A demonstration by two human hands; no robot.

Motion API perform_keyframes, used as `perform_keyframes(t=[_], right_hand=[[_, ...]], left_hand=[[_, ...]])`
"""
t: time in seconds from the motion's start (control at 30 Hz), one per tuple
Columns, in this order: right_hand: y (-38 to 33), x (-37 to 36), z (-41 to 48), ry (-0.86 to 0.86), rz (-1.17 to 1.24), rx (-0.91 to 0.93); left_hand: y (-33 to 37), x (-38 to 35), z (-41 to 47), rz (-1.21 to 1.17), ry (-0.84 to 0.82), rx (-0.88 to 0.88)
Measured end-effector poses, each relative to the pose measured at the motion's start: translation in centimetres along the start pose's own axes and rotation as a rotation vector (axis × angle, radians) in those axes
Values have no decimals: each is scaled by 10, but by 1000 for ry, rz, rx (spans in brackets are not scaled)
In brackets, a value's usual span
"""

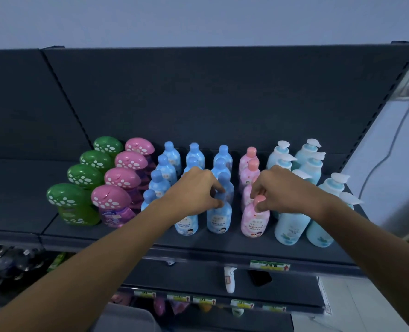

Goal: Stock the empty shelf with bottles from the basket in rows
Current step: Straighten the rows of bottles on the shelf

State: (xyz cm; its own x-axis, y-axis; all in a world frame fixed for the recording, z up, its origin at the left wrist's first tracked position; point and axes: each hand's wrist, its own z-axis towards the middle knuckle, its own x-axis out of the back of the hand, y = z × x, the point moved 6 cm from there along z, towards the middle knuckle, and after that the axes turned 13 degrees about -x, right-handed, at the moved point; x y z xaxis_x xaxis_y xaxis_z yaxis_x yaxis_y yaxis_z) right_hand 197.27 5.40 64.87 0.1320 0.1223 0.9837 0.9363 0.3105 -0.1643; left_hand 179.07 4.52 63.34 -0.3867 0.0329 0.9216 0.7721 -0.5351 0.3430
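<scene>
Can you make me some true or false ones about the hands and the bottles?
1. The left hand pinches the cap of a blue bottle. True.
2. The right hand is empty. False: its fingers pinch the cap of the front pink bottle.
3. The green-capped bottles stand at the left end of the shelf. True.
4. The pump bottles lie on their sides. False: they stand upright at the right end.

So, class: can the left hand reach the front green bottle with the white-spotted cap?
Probably yes: the front green bottle stands at the open shelf edge, unblocked; the left hand must first release the blue cap it pinches.
</scene>
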Motion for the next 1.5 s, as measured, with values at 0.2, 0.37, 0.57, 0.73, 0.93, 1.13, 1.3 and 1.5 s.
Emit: perform_keyframes(t=[0.2, 0.37, 0.57, 0.73, 0.93, 1.13, 1.3, 1.5], right_hand=[[-3, 1, 0, 1, -18, 21], [-1, 3, -1, -1, -22, 17], [-1, 2, -2, -15, -6, 2], [1, 0, -2, -38, 6, -25], [11, 30, 16, 156, 100, -75], [12, 17, 37, 33, 18, -119], [13, 8, 40, 37, -33, -96], [10, 11, 42, 71, -54, -97]], left_hand=[[1, 0, 1, 9, -16, -4], [3, 1, 1, 9, -27, -4], [4, 2, -1, 19, -3, -5], [2, 2, 0, 6, -31, 0], [-6, 28, 25, 61, 102, 21], [-10, 12, 54, 123, -63, -34], [-16, 0, 60, 102, -94, -22], [-20, 2, 61, 98, -95, -33]])
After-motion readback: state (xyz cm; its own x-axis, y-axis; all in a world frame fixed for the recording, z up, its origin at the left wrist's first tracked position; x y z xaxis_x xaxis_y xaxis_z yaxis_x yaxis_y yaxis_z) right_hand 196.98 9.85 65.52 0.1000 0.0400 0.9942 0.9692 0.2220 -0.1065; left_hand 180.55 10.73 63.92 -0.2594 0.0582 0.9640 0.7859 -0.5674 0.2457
